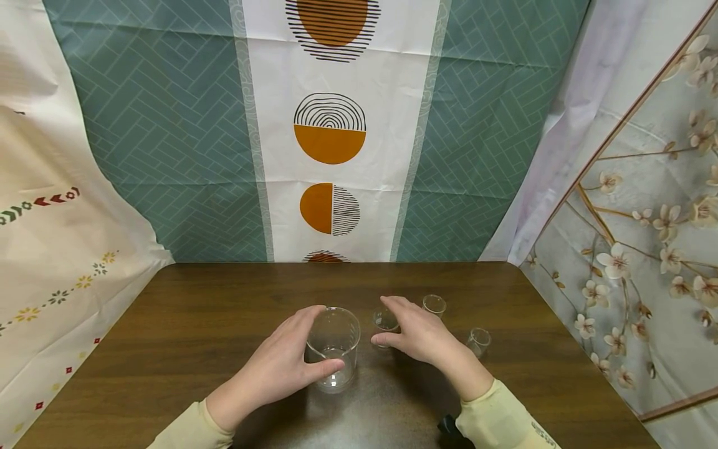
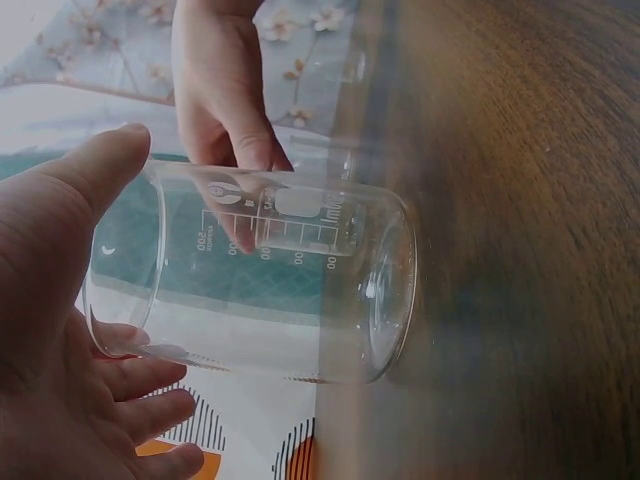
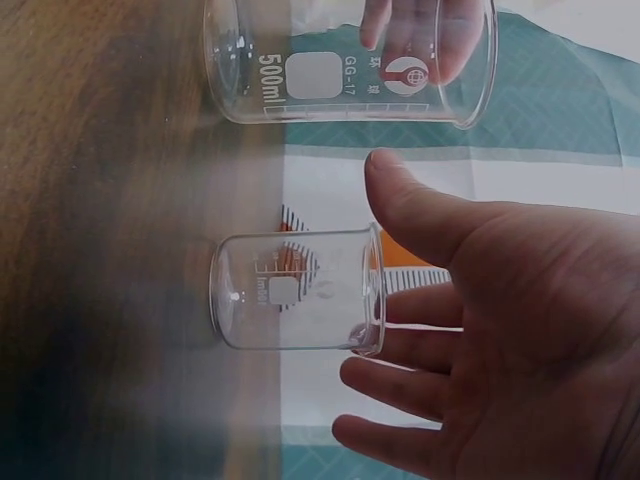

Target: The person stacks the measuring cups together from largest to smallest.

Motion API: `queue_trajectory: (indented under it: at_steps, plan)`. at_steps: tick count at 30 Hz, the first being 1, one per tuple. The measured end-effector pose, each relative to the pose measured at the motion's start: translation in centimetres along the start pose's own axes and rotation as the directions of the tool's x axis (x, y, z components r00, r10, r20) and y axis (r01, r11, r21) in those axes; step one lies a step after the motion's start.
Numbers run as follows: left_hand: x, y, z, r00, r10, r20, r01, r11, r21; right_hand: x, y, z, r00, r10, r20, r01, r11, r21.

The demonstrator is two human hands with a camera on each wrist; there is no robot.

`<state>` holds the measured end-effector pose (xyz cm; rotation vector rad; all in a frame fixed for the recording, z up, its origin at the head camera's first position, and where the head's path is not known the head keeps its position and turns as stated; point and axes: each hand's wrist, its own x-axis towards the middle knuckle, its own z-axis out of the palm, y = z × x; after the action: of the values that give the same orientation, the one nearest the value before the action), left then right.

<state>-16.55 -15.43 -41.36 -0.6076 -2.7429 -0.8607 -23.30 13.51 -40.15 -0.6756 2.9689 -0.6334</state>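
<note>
A large clear glass beaker point(image 1: 336, 368), marked 500ml in the right wrist view, stands upright on the table. My left hand point(image 1: 280, 358) is at its left side near the rim, thumb across the front and fingers spread behind. In the left wrist view those fingers point(image 2: 150, 400) extend past the rim without curling round the glass. To the right, a small glass beaker point(image 3: 300, 290) stands upright. My right hand point(image 1: 421, 333) is beside it at rim height, thumb and fingers apart, partly covering it in the head view.
Two more small glass beakers stand farther right, one at the back point(image 1: 434, 304) and one nearer point(image 1: 479, 341), partly behind the right wrist. The brown wooden table point(image 1: 196, 324) ends at a patterned curtain point(image 1: 168, 125). A dark object point(image 1: 451, 430) lies by the right sleeve.
</note>
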Motion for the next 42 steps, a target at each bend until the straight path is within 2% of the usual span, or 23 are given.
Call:
queue_trajectory:
  at_steps: [16, 42]
  plan:
    - [-0.10, -0.14, -0.03, 1.000, 0.016, -0.005, -0.016, 1.000, -0.007, 0.00, -0.06, 0.08, 1.000, 0.013, 0.027, -0.013, 1.000, -0.008]
    - [-0.10, -0.01, 0.08, 1.000, -0.001, -0.003, 0.001, 1.000, -0.012, 0.06, 0.36, 0.06, 0.997, 0.076, 0.001, -0.076, 0.995, -0.059]
